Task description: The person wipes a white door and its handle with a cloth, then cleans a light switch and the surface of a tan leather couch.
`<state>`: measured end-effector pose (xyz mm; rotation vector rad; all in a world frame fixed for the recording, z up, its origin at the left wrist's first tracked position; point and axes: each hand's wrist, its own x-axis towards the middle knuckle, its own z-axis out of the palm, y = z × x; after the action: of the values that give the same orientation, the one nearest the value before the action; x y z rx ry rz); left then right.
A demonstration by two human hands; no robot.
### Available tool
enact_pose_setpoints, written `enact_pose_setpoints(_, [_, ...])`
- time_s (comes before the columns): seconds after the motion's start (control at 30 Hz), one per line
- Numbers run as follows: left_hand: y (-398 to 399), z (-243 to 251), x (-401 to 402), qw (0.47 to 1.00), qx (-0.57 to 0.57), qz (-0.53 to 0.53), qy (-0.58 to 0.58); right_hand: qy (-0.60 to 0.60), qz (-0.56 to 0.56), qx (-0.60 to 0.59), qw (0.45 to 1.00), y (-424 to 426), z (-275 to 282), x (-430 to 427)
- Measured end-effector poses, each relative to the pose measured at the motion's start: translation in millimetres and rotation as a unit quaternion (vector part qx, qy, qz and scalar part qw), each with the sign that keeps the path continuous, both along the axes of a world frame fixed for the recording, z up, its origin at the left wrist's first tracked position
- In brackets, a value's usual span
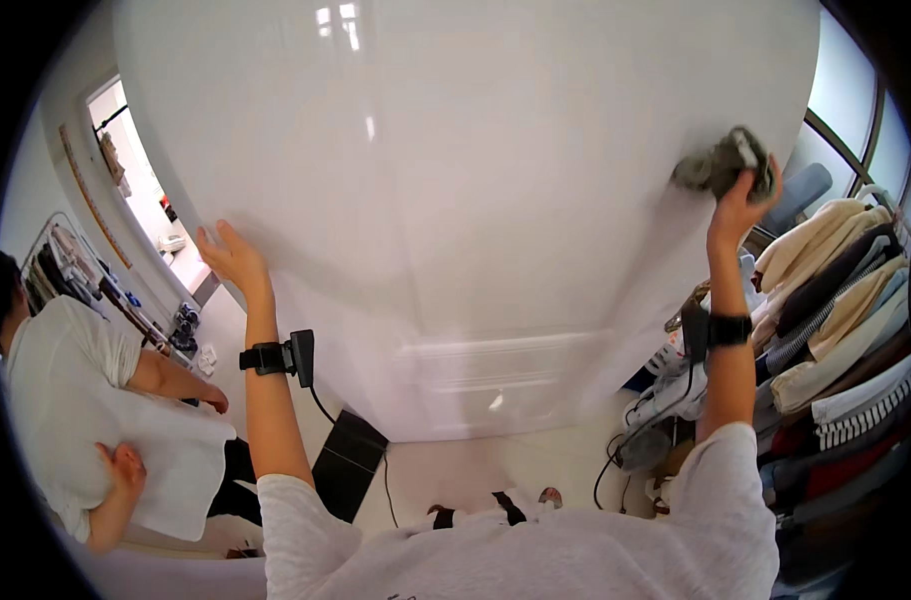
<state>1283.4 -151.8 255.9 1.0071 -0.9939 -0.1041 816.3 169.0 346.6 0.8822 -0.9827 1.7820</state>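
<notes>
A large glossy white door (500, 187) with moulded panel lines fills the middle of the view in front of me. At its left edge is my left hand (238, 259), fingers apart, with nothing held in it; whether the fingertips press on the edge is hard to tell. My right hand (737, 206) grips a bunched grey-green cloth (725, 165) near the door's right side. The cloth is slightly blurred, and its far part lies at or very near the door surface. Each of my wrists carries a black strapped device (271, 358).
A person (110, 420) in a white shirt stands close on my left. Packed clothes (830, 300) hang on the right, above a fan-like grey object (646, 450) and cables. A black panel (350, 465) lies by the door's lower left. Behind the person stands a clothes rack (65, 262).
</notes>
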Motion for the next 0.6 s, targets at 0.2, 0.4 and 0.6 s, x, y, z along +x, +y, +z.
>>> enact_pose_setpoints(0.2, [-5, -7, 4, 0.995, 0.022, -0.1, -0.014, -0.049, -0.212, 0.054, 0.975, -72, 27, 37])
enact_pose_setpoints(0.4, [-27, -13, 32, 0.975, 0.034, -0.219, -0.031, 0.219, -0.213, 0.346, 0.887, -103, -58, 140])
enact_pose_setpoints(0.6, [-37, -17, 28, 0.963, 0.028, -0.266, -0.013, 0.373, -0.095, 0.613, 0.69, -114, -45, 119])
